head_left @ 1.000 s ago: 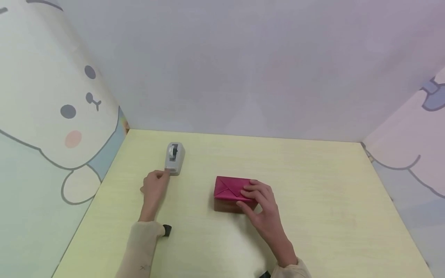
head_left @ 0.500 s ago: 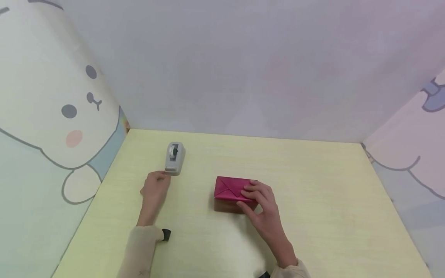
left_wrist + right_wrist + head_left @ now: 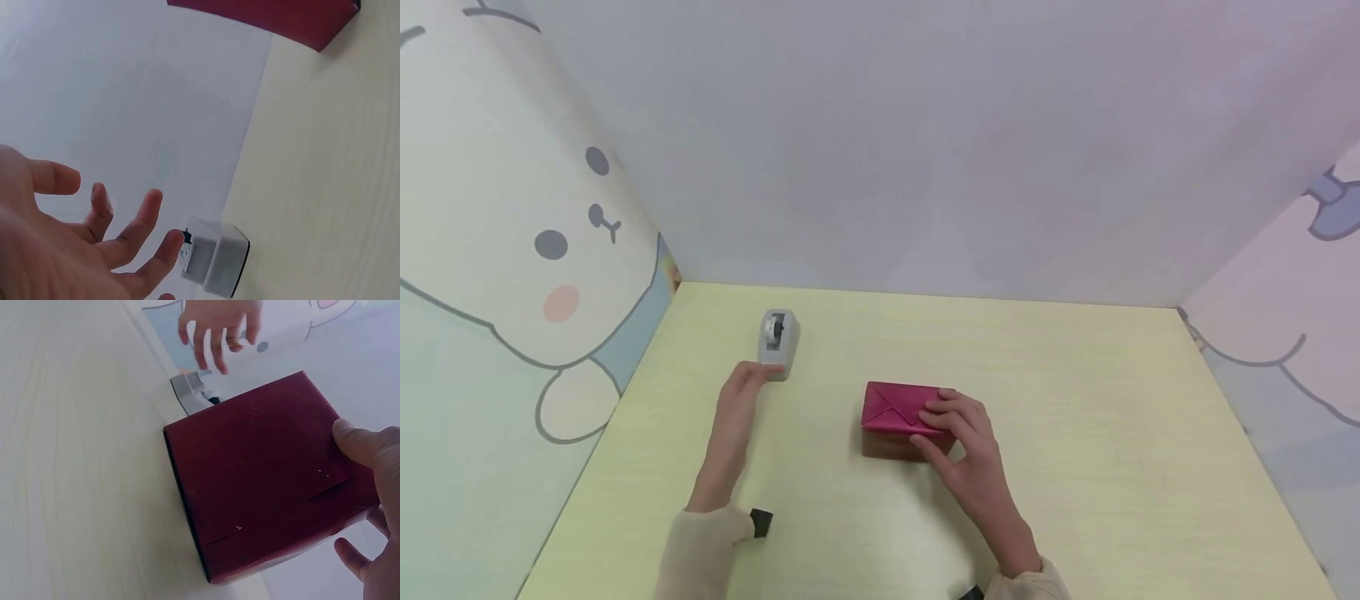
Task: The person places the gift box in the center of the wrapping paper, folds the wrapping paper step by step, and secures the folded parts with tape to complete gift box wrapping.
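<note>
A box wrapped in shiny magenta paper point(image 3: 889, 407), with a folded flap pattern on top, rests on the table. My right hand point(image 3: 972, 457) grips its right end, fingers over the top and thumb against the near edge. In the right wrist view the box's dark red side point(image 3: 262, 475) faces the camera. A grey tape dispenser point(image 3: 777, 342) with a roll in it stands at the back left. Over its near end hovers my left hand point(image 3: 739, 408). In the left wrist view the left fingers point(image 3: 140, 215) are spread and loosely bent, close to the dispenser point(image 3: 228, 259).
The pale yellow table point(image 3: 1097, 433) meets a plain wall point(image 3: 925, 150) at the back. Cartoon-printed panels point(image 3: 512, 333) stand along both sides. A small black piece point(image 3: 762, 523) sits at the left cuff.
My left hand has drawn slightly back, then risen over the dispenser's near end, its bunched fingers now loosened. The right hand and the wrapped box have stayed in place.
</note>
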A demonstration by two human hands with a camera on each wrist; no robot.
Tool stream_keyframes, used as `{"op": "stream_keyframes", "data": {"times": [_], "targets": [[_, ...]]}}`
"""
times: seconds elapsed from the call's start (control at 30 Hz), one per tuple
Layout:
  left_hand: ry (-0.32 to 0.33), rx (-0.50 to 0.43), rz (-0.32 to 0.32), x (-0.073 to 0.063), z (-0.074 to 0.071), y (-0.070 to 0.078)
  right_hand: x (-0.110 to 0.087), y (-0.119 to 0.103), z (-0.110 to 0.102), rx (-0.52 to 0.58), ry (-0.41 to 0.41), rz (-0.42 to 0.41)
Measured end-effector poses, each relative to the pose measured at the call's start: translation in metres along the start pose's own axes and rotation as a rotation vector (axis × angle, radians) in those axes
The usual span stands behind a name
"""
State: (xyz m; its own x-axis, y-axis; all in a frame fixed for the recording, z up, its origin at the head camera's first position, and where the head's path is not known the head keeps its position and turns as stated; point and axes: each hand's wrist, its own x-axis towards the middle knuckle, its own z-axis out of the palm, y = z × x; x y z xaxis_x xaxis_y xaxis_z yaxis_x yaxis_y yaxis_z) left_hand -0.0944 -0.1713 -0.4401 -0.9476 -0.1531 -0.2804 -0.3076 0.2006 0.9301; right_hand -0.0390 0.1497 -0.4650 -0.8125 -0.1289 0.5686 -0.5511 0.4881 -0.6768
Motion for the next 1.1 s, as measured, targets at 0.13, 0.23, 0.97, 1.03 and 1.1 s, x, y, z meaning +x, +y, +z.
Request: {"op": "stream_keyframes", "data": {"times": [0.13,0.23,0.97,1.03,1.1], "targets": [[-0.063,0.010,0.169,-0.012,0.016,0.002,0.001,0.000,0.000,0.000,0.000,0.000],[-0.128,0.018,0.321,-0.018,0.029,0.000,0.001,-0.001,0.000,0.000,-0.001,0.002],[-0.243,0.380,0.945,-0.040,0.098,0.002,0.000,0.000,0.001,-0.010,-0.008,0.012],[-0.222,0.402,0.957,-0.040,0.099,0.002,0.000,0.000,0.000,-0.008,-0.009,0.006],[-0.200,0.423,0.980,-0.040,0.100,0.002,0.001,0.000,-0.001,-0.021,-0.017,0.009]]}}
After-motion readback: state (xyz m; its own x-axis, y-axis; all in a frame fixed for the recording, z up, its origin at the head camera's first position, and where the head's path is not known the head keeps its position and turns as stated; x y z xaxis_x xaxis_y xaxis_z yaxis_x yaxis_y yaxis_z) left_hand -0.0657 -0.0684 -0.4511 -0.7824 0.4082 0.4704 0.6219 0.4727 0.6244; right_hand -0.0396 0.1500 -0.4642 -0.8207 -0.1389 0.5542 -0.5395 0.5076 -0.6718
